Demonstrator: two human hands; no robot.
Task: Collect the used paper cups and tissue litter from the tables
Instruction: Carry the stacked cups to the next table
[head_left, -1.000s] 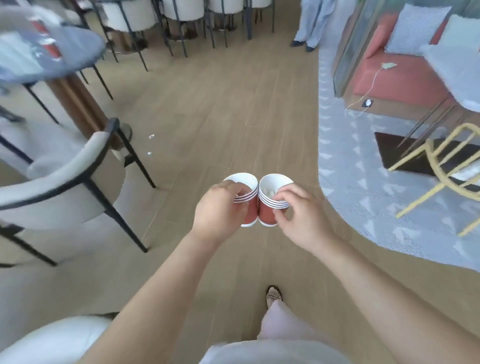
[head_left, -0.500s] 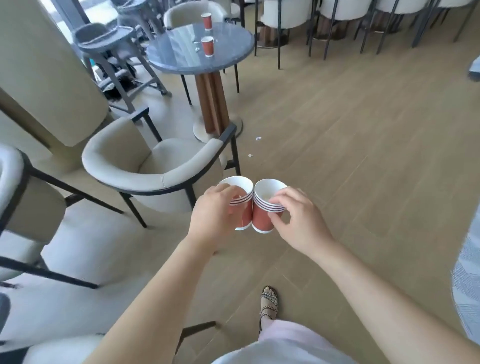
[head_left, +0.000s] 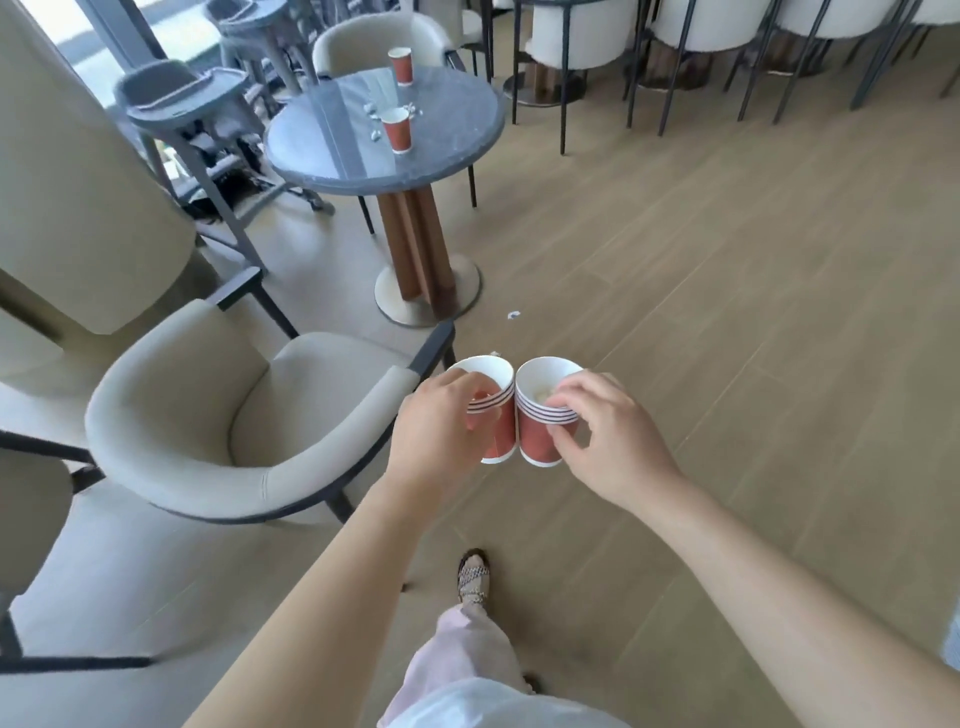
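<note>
My left hand (head_left: 439, 434) grips a stack of red paper cups (head_left: 500, 434), and my right hand (head_left: 605, 436) grips a second stack of red cups (head_left: 537, 436) with crumpled tissue inside. The two stacks touch side by side in front of me. Ahead on the left stands a round grey table (head_left: 337, 161) bearing one red cup (head_left: 397, 131) near its middle and another red cup (head_left: 401, 65) at its far edge. Small tissue scraps (head_left: 375, 134) lie around the nearer cup. A white scrap (head_left: 512, 315) lies on the floor by the table's base.
A beige armchair (head_left: 208, 415) stands just left of my hands, between me and the table. A grey high chair (head_left: 182, 104) is at the table's left. Several white chairs (head_left: 727, 26) line the back. Wooden floor stretches to the right. My sandalled foot (head_left: 474, 577) is below.
The view has swung left and moved forward, bringing the round table with its two cups closer. Both hands keep holding the cup stacks together as before.
</note>
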